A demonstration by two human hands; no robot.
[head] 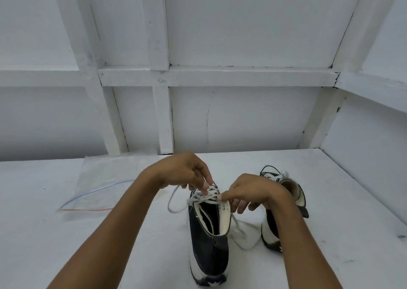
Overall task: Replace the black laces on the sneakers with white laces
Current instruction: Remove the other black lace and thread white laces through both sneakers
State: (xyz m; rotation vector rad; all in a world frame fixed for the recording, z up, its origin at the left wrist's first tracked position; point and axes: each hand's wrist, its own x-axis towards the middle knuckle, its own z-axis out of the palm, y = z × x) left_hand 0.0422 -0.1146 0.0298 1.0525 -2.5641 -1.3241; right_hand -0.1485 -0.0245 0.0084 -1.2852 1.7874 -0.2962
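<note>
A black-and-white high-top sneaker (209, 240) stands on the white table, heel toward me. A white lace (203, 197) crosses its eyelets. My left hand (185, 172) hovers over the front of the shoe and pinches the lace with curled fingers. My right hand (248, 194) pinches the lace at the sneaker's right eyelet row. Loose lace ends trail left (172, 202) and right (244, 238) of the shoe. The second sneaker (286, 191) stands to the right, laced in white, partly hidden by my right forearm.
A clear zip bag (97, 191) with a red and blue seal lies flat on the table to the left. White framed walls enclose the table at the back and on the right.
</note>
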